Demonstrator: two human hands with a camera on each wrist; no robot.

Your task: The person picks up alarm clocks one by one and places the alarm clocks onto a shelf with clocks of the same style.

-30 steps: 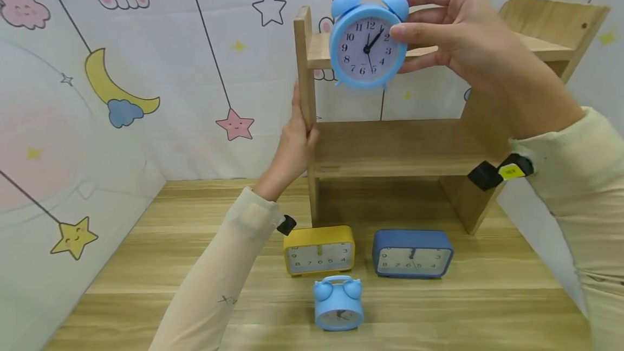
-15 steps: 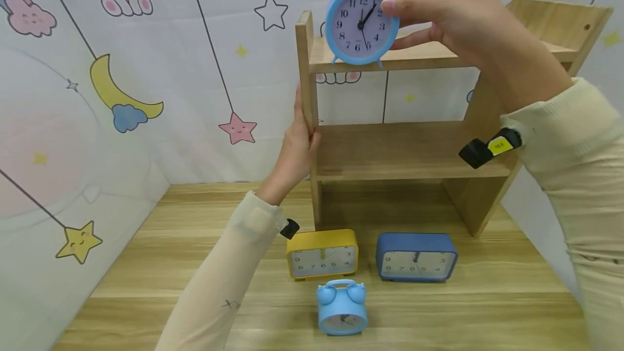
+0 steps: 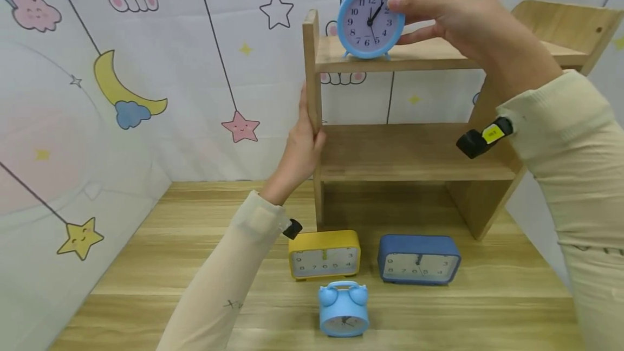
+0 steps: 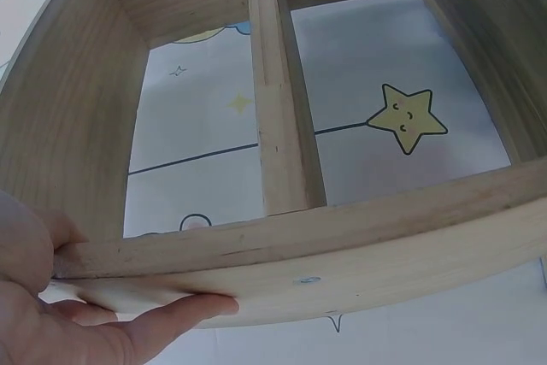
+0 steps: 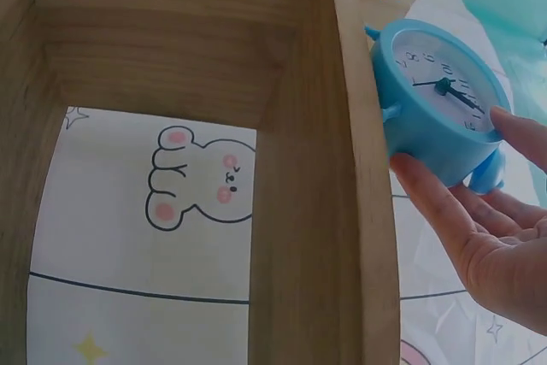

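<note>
My right hand (image 3: pixel 468 12) pinches a light blue twin-bell alarm clock (image 3: pixel 370 20) by its right side, thumb at the face's edge. The clock is upright at the left end of the top board of a wooden shelf (image 3: pixel 395 150). In the right wrist view its feet are at the board (image 5: pixel 367 177), touching or nearly so. My left hand (image 3: pixel 303 148) holds the shelf's left side panel; in the left wrist view the hand (image 4: pixel 111 318) has fingers on both sides of the panel's edge (image 4: pixel 342 241).
A yellow rectangular clock (image 3: pixel 324 256) and a blue rectangular clock (image 3: pixel 419 259) stand on the wooden table (image 3: pixel 195 253) before the shelf. Nearer is a second light blue twin-bell clock (image 3: pixel 344 310). A cartoon-printed cloth (image 3: pixel 195 69) hangs behind.
My right hand has raised the light blue clock, moved it back over the top board, and brought it slightly down to the board. My left hand keeps its hold on the panel.
</note>
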